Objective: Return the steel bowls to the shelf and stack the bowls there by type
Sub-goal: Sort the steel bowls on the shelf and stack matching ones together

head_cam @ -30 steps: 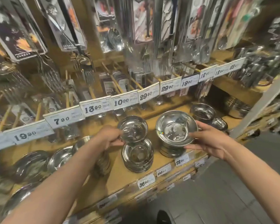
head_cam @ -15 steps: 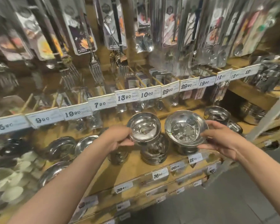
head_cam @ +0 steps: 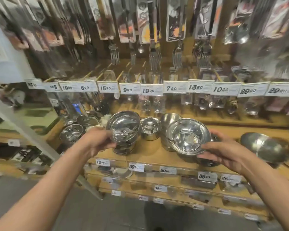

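Note:
My left hand (head_cam: 97,140) grips the rim of a small steel bowl (head_cam: 123,130), held tilted over a stack of bowls (head_cam: 123,150) on the wooden shelf (head_cam: 150,155). My right hand (head_cam: 227,152) holds a wider steel bowl (head_cam: 187,137) by its right rim, above another stack partly hidden behind it. Between the two held bowls stands a small deep bowl (head_cam: 149,128), with a tilted bowl (head_cam: 168,118) behind it. More steel bowls rest at the left (head_cam: 72,133) and at the right (head_cam: 264,145).
Price tags (head_cam: 172,87) run along a rail above the shelf, with packaged cutlery (head_cam: 153,59) hanging over it. A white slanted upright (head_cam: 28,130) crosses at the left. Lower shelves with price labels (head_cam: 207,176) sit under the bowls; grey floor below.
The view has swung to the left along the shelf. Both hands, each still holding its bowl, now hover over stacks further left than before.

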The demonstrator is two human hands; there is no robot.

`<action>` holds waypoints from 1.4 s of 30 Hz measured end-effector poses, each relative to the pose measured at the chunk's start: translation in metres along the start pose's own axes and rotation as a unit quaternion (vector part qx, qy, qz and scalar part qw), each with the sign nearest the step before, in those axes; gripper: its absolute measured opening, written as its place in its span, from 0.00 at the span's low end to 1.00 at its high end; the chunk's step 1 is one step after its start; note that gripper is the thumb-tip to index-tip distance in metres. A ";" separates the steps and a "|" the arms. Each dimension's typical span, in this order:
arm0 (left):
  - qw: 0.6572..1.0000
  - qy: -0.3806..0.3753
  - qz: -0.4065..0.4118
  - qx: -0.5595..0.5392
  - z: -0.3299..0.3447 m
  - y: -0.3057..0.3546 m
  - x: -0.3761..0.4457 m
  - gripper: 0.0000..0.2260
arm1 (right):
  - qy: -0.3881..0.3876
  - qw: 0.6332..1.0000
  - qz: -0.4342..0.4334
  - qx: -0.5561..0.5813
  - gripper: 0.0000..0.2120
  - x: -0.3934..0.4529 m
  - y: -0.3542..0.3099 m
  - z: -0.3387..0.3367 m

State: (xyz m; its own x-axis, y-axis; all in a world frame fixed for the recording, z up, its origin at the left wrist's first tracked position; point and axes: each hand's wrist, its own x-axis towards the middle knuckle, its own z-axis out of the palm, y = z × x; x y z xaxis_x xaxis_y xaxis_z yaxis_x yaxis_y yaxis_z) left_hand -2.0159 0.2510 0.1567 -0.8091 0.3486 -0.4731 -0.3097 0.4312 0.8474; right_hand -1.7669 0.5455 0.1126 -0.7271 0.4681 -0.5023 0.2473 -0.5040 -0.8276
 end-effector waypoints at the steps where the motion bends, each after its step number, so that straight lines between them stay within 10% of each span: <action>1: 1.000 0.018 -0.005 -0.008 -0.013 -0.007 -0.005 0.05 | -0.012 1.000 0.010 -0.007 0.28 0.005 0.006 0.008; 11: 0.992 0.084 -0.046 -0.079 -0.074 -0.058 -0.017 0.08 | -0.033 0.997 0.021 -0.059 0.26 0.043 0.039 0.074; 30: 0.984 -0.170 -0.003 0.045 0.088 -0.023 0.065 0.05 | 0.299 0.952 -0.043 -0.058 0.12 -0.019 0.046 -0.059; 42: 0.997 -0.077 -0.021 -0.021 0.191 -0.006 0.026 0.02 | 0.188 0.960 -0.044 -0.205 0.13 0.051 -0.024 -0.144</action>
State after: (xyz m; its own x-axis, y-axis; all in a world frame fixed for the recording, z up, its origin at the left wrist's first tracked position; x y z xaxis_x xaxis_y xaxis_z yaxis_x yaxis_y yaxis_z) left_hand -1.9396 0.4162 0.0933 -0.7103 0.4557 -0.5365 -0.3649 0.4135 0.8342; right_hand -1.7172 0.6862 0.0706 -0.4944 0.7630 -0.4163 0.4826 -0.1574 -0.8616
